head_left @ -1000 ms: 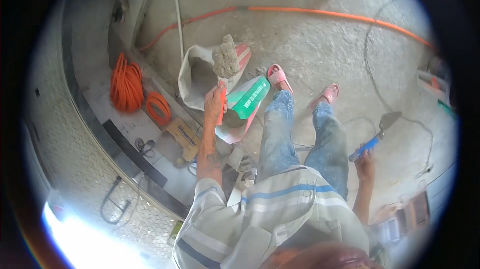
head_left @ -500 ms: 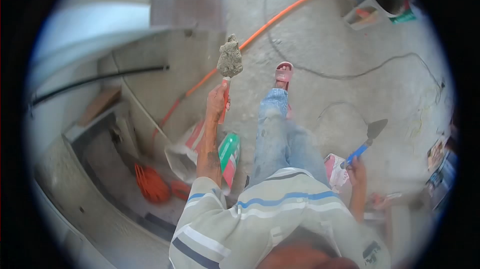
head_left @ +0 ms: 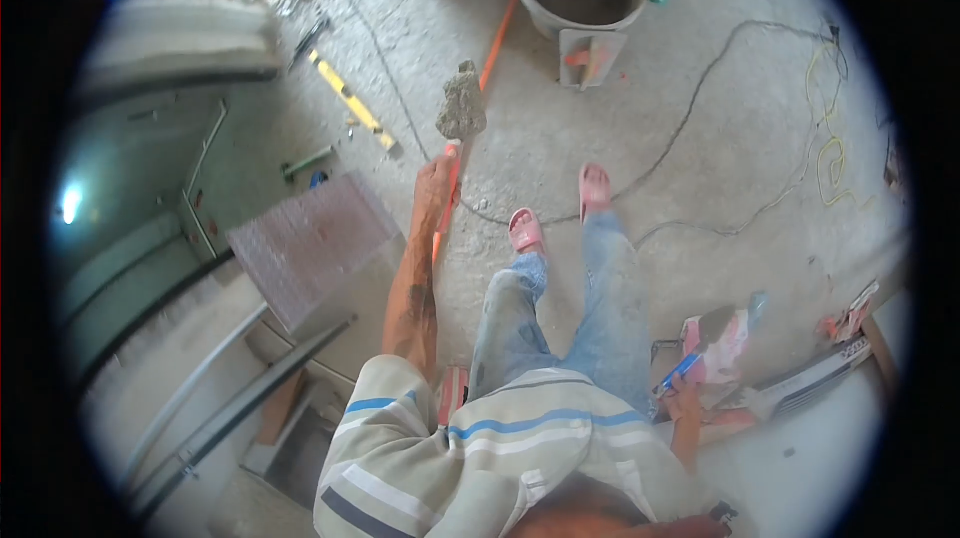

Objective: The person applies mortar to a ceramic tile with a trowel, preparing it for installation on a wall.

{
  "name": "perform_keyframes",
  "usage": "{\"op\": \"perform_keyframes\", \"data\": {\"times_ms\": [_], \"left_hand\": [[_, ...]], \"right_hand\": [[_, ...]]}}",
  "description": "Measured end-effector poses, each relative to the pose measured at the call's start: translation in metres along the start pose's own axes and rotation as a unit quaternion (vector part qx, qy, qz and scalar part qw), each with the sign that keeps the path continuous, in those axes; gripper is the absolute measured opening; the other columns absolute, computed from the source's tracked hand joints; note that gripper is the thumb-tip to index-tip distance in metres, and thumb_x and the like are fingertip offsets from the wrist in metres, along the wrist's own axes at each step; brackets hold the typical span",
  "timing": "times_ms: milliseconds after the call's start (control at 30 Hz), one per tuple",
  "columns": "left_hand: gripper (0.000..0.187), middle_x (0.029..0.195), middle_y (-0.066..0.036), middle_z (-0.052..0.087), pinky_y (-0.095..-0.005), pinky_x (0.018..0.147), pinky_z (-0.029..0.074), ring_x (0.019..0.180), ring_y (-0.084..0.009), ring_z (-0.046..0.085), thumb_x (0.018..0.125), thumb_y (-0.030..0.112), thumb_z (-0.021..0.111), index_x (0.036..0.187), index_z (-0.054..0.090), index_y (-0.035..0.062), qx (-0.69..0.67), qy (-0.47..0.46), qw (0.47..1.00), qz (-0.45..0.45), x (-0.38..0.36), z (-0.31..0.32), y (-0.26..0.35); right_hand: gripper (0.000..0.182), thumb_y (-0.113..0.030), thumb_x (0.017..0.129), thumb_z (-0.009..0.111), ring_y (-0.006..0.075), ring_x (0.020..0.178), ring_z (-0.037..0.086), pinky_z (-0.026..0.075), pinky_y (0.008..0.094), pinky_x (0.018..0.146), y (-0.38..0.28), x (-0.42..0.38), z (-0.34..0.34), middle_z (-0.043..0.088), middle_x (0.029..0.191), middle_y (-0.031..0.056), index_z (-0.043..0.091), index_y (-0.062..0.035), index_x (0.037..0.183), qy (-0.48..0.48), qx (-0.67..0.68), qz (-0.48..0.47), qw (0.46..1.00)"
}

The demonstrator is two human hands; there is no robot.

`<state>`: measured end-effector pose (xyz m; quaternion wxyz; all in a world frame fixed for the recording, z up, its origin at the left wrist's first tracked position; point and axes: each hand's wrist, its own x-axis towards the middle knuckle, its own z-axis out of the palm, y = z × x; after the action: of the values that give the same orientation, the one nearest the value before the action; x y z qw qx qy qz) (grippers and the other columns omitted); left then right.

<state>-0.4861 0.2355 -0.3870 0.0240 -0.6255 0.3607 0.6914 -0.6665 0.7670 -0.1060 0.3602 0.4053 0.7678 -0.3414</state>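
My left hand (head_left: 433,183) is wrapped round the orange-red handle of a trowel (head_left: 453,150), held out ahead of me. A lump of grey mortar (head_left: 461,106) covers its blade. Low on the right, my right hand (head_left: 683,400) grips a second trowel by its blue handle (head_left: 680,372). The grey blade (head_left: 716,325) of that one points forward, over pink and white bags (head_left: 727,353) on the floor. Beyond both hands stands a round bucket (head_left: 582,26) with grey material inside. A float with an orange handle (head_left: 592,60) leans against its near side.
A yellow spirit level (head_left: 352,100) lies on the floor ahead to the left. A dark cable (head_left: 690,113) and an orange hose (head_left: 498,43) cross the floor. Nearer on the left are a brownish panel (head_left: 315,243) and a dark rail (head_left: 285,363). Pink sandals are on my feet.
My view has turned and I have stepped toward the bucket, which is now nearly straight ahead. Both trowels stay in my hands; the blue-handled one is now over the bags.
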Motion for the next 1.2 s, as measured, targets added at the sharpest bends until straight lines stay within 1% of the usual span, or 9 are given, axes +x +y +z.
{"op": "perform_keyframes", "data": {"times_ms": [167,300,500,633,700,867,1033,1100,1200], "left_hand": [[0.039,0.058,-0.005,0.049,-0.0285,0.039,0.037,0.042,-0.0137,0.047,0.089,0.04,0.05,0.076,0.053,0.0035,0.004,-0.032,0.999,-0.002,0.088,0.072,0.13],[0.046,0.056,-0.005,0.049,-0.029,0.041,0.036,0.043,-0.014,0.047,0.088,0.046,0.049,0.073,0.053,0.0031,0.056,-0.044,0.996,0.052,0.133,0.154,0.206],[0.046,0.054,-0.005,0.049,-0.0296,0.041,0.037,0.042,-0.0146,0.047,0.088,0.044,0.049,0.07,0.052,0.0022,0.033,-0.045,0.996,0.074,0.164,0.265,0.226],[0.045,0.056,-0.006,0.049,-0.0297,0.041,0.037,0.043,-0.0147,0.048,0.088,0.044,0.05,0.073,0.054,0.0016,0.031,-0.053,0.997,0.05,0.174,0.292,0.231],[0.044,0.056,-0.005,0.049,-0.03,0.041,0.037,0.043,-0.0148,0.048,0.088,0.043,0.051,0.073,0.054,0.0016,0.029,-0.049,0.998,0.039,0.101,0.325,0.188],[0.042,0.054,-0.005,0.048,-0.0305,0.04,0.037,0.043,-0.0149,0.048,0.089,0.041,0.052,0.073,0.054,0.0016,0.005,-0.028,0.999,0.032,0.092,0.33,0.185],[0.047,0.054,-0.005,0.049,-0.0307,0.041,0.038,0.043,-0.0147,0.049,0.089,0.045,0.051,0.072,0.055,0.0008,0.18,-0.015,0.982,0.062,0.07,0.305,0.19],[0.049,0.054,-0.005,0.049,-0.0306,0.042,0.038,0.043,-0.0146,0.049,0.089,0.046,0.05,0.071,0.055,0.001,0.182,-0.001,0.981,0.061,0.062,0.294,0.191],[0.053,0.055,-0.007,0.052,-0.0324,0.046,0.041,0.045,-0.0177,0.051,0.089,0.049,0.049,0.071,0.056,0.0003,0.197,0.026,0.979,0.048,0.06,0.284,0.202]], "right_hand": [[0.012,-0.013,0.087,0.063,0.0092,0.052,0.042,0.034,0.0218,0.045,-0.051,0.008,0.038,0.048,0.069,-0.0033,0.054,-0.0106,0.094,0.024,0.024,0.092,0.995],[0.008,-0.012,0.086,0.063,0.0083,0.05,0.041,0.033,0.0213,0.044,-0.095,0.076,0.054,0.048,0.066,-0.0031,0.056,-0.0109,0.091,0.017,0.011,0.12,0.993],[0.008,-0.009,0.085,0.062,0.0067,0.052,0.042,0.034,0.0203,0.045,-0.167,0.121,0.006,0.05,0.07,-0.0033,0.057,-0.0088,0.091,-0.05,0.001,0.101,0.994],[0.011,-0.007,0.091,0.051,0.0099,0.054,0.048,0.042,0.0247,0.046,-0.204,0.124,-0.011,0.051,0.076,0.0017,0.049,-0.007,0.102,-0.132,-0.014,0.082,0.988],[0.011,-0.007,0.091,0.05,0.0107,0.055,0.05,0.045,0.0258,0.048,-0.147,0.102,-0.079,0.051,0.075,0.0018,0.048,-0.0055,0.102,-0.106,0.034,0.079,0.991],[0.01,-0.008,0.091,0.05,0.012,0.057,0.053,0.048,0.027,0.051,-0.15,0.102,-0.081,0.052,0.076,0.0025,0.048,-0.0049,0.1,-0.118,0.05,0.116,0.985],[0.009,-0.008,0.092,0.051,0.0116,0.058,0.052,0.047,0.0263,0.053,-0.167,0.101,-0.087,0.051,0.075,0.0018,0.049,-0.0052,0.1,-0.125,0.007,0.121,0.985],[0.015,-0.007,0.086,0.06,0.005,0.052,0.043,0.036,0.0182,0.045,-0.17,0.102,-0.084,0.049,0.07,-0.0047,0.055,-0.0116,0.1,-0.111,0.032,0.126,0.985],[0.013,-0.009,0.086,0.061,0.005,0.052,0.044,0.037,0.0186,0.046,-0.186,0.099,-0.078,0.05,0.07,-0.0043,0.055,-0.0102,0.098,-0.101,0.044,0.119,0.987]]}}
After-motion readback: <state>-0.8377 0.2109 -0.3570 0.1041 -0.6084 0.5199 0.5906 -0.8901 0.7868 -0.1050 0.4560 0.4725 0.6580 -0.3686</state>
